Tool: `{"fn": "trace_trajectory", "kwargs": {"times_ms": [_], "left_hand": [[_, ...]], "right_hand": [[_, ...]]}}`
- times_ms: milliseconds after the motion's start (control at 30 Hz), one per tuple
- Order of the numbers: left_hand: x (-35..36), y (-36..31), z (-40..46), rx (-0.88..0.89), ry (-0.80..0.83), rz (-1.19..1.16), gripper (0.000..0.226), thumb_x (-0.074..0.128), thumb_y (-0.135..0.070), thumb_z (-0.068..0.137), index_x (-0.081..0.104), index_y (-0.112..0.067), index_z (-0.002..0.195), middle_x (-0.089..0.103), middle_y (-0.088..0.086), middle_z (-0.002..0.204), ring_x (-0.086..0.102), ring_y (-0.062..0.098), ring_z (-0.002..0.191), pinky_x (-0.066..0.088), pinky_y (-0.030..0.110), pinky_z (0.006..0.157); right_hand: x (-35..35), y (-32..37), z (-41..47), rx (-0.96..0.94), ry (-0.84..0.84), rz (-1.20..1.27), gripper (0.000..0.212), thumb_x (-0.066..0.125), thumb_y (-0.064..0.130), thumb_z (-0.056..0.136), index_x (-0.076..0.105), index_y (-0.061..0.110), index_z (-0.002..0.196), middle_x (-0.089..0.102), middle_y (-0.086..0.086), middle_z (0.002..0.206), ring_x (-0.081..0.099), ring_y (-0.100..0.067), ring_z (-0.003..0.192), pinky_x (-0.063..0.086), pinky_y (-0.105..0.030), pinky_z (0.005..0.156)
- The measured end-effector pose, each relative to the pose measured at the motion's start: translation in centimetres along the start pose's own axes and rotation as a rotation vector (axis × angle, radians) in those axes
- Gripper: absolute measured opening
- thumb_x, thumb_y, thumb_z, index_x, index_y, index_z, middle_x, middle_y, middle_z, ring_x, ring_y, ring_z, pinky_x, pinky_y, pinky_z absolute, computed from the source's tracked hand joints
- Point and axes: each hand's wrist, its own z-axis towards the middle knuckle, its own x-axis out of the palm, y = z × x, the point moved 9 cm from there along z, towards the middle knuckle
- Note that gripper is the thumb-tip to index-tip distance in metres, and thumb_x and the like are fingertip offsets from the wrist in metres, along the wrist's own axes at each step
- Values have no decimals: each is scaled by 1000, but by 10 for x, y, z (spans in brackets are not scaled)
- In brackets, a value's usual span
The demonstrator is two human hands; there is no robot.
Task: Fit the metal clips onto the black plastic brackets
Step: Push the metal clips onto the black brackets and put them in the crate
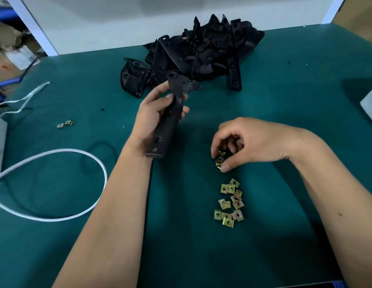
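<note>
Green bench mat [274, 96] fills the view, with a white back panel [110, 23] behind it. White cable [91, 161] loops well to the outside of the left forearm.

Heap of black plastic brackets [201, 53] sits beyond both hands, just past the upper end of the held piece.

Left hand [154, 115] grips one bracket [168, 123] around its middle, fingers and thumb wrapped round it. Bracket is tilted, broad holed end sticking out above the grip, plain end below it near the wrist. No clip seen on it, though its far face is hidden.

Right hand [245, 142] is curled, thumb and fingertips pinching at a small bunch of metal clips [219, 161]; looks like more than one clip in the pinch, hard to be sure. Loose clips [229, 202] lie scattered just below that pinch, toward the body. Two stray clips [65, 124] lie well off to the left of the left hand.

Step in hand, as judged: picking a clip, bracket ready and waiting. Next move calls for isolating a single clip, turning its open side toward a bracket edge beside a hole, carrying it across to the left grip, and pushing it on while the left hand steadies.
</note>
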Motion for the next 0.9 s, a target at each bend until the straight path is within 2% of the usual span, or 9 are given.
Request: {"fn": "trace_trajectory", "kwargs": {"times_ms": [100, 200, 267, 333, 433, 600, 733, 900], "left_hand": [[6, 1, -3, -6, 53, -9, 32, 37, 0, 102, 61, -9, 121, 73, 5, 89, 67, 22, 62, 52, 25, 57], [14, 3, -8, -9, 122, 13, 24, 37, -5, 100, 59, -11, 107, 67, 5, 85, 60, 23, 59, 49, 26, 55], [18, 4, -10, -29, 161, 3, 14, 42, -15, 103, 56, -13, 101, 60, 4, 83, 55, 21, 58, 45, 24, 52], [20, 6, -12, -35, 182, 1, 20, 48, -27, 104, 54, -11, 113, 55, 4, 87, 52, 20, 60, 41, 26, 55], [23, 7, -12, -27, 227, 31, 33, 46, -34, 106, 54, -12, 128, 50, 6, 91, 50, 20, 61, 40, 28, 57], [24, 9, -12, -51, 234, 37, 34, 44, -33, 107, 59, -13, 129, 50, 5, 88, 52, 20, 60, 42, 28, 57], [22, 11, -12, -78, 212, 26, 39, 47, -36, 105, 56, -10, 133, 50, 6, 90, 53, 19, 61, 43, 27, 58], [21, 11, -12, -80, 198, 33, 37, 46, -34, 106, 57, -9, 132, 50, 6, 90, 54, 20, 60, 43, 27, 57]], "right_hand": [[0, 0, 2, 7, -32, -36, 18, 91, 29, 77, 77, 34, 88, 68, 4, 90, 60, -19, 75, 54, -39, 71], [-3, 0, 5, -1, -95, -10, 13, 86, 25, 83, 76, 30, 90, 71, 5, 88, 63, -16, 72, 55, -33, 68], [-10, -3, 8, 1, -197, 34, 4, 78, 23, 91, 75, 25, 92, 72, 11, 78, 63, -10, 61, 53, -27, 60], [-17, -11, 9, 24, -299, 100, 10, 67, 25, 100, 74, 23, 93, 68, 8, 65, 57, -10, 48, 46, -23, 49], [-24, -18, 9, 42, -420, 226, 17, 61, 25, 103, 72, 17, 92, 66, -4, 65, 53, -20, 45, 44, -29, 44], [-26, -28, 10, 68, -537, 430, 11, 69, 15, 99, 69, 8, 90, 69, -6, 72, 57, -26, 57, 47, -29, 44], [-27, -27, 8, 31, -570, 500, 11, 72, 3, 94, 61, 4, 91, 72, -6, 76, 65, -15, 59, 49, -26, 42], [-25, -23, 8, 25, -568, 504, 13, 69, -1, 95, 71, 4, 106, 69, -13, 83, 68, -21, 60, 56, -27, 50]]}}
